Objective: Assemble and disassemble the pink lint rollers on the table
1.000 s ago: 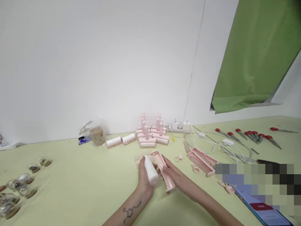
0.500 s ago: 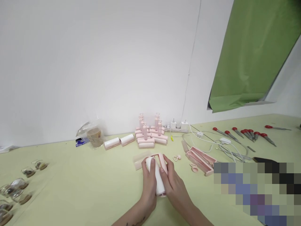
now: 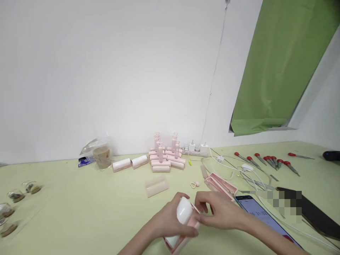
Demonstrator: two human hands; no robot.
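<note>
Right in front of me, my left hand (image 3: 170, 224) is closed around a white roll (image 3: 183, 212) seated in a pink holder (image 3: 177, 245), low over the table (image 3: 79, 212). My right hand (image 3: 223, 212) pinches the holder's upper end between thumb and fingertips, beside the roll. Just past that hand lies a phone (image 3: 252, 209). Farther off are a clear cover (image 3: 157, 186) and an open pink case (image 3: 221, 184). By the wall are a stack of pink rollers (image 3: 164, 161) and red-handled screwdrivers (image 3: 265, 161).
</note>
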